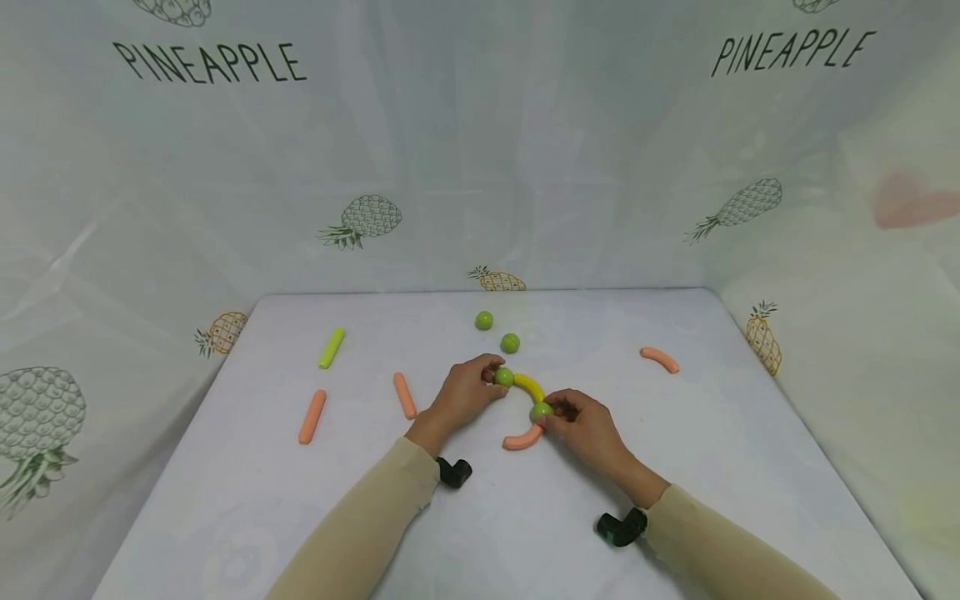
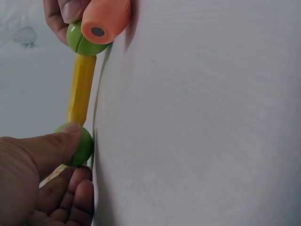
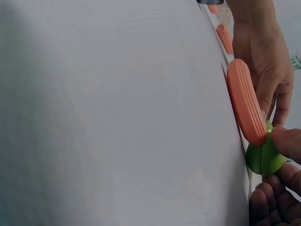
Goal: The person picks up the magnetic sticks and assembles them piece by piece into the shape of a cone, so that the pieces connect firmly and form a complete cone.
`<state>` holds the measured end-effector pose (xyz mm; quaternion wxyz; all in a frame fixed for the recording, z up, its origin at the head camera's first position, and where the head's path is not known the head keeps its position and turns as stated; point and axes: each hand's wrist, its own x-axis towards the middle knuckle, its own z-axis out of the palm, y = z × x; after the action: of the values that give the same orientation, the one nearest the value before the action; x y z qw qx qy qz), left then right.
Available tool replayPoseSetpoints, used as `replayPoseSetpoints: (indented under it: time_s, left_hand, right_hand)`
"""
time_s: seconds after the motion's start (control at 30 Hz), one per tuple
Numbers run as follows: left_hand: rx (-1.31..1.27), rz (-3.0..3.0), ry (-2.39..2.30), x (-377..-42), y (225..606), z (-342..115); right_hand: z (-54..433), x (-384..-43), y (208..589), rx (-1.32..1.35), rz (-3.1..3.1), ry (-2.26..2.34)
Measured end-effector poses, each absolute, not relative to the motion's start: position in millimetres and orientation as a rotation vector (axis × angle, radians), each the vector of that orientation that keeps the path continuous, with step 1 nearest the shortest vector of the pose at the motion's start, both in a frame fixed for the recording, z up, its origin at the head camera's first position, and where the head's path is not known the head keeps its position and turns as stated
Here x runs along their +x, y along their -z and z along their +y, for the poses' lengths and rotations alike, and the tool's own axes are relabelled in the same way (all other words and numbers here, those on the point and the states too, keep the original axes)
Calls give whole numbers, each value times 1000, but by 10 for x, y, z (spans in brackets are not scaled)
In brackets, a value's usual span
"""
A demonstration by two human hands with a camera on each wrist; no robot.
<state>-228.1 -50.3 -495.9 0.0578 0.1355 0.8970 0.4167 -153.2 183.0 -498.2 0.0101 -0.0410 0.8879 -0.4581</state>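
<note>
Head view: Over the tabletop [image 1: 720, 450], my left grip [image 1: 463, 393] pinches the left ball [image 1: 504, 377]; my right grip [image 1: 588, 427] pinches the right ball [image 1: 541, 412]. The yellow arc [image 1: 530, 386] spans the balls, one end at each. Its long axis descends from upper left to lower right, bowing toward the upper right. The orange arc [image 1: 522, 440] extends from the right ball, curving down and left; its free end points left. A green stick [image 1: 332, 347] lies well apart at the left, upper end tilted right.

Left wrist view: My left thumb presses the lower, left ball. The yellow arc stands near vertical, its top leaning slightly right toward the right ball. The orange arc's free end, with a dark round inset, faces the camera.

Right wrist view: My right grip pinches the right ball between thumb and fingers. The orange arc's long axis runs steeply from upper left to lower right, grooves lengthwise, lower end at the ball.
</note>
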Motion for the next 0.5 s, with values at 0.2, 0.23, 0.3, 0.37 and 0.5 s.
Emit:
replayPoseSetpoints:
  time_s: [0.2, 0.23, 0.3, 0.37, 0.5]
  left_hand:
    - [328, 2765, -1242, -2139, 4899, -518]
    - [334, 2766, -1236, -2099, 4884, -517]
    - [369, 2747, -1222, -2010, 4855, -512]
    - [431, 2707, -1203, -1918, 4840, -498]
    - [548, 2635, -1153, -1745, 4853, -453]
  right_hand:
    - [1820, -1532, 5007, -174, 2783, 1425]
    - [1819, -1532, 5012, -179, 2789, 1424]
    - [1815, -1531, 5021, -182, 2791, 1427]
    - [1808, -1528, 5021, -182, 2794, 1432]
    - [1793, -1527, 5023, -184, 2801, 1441]
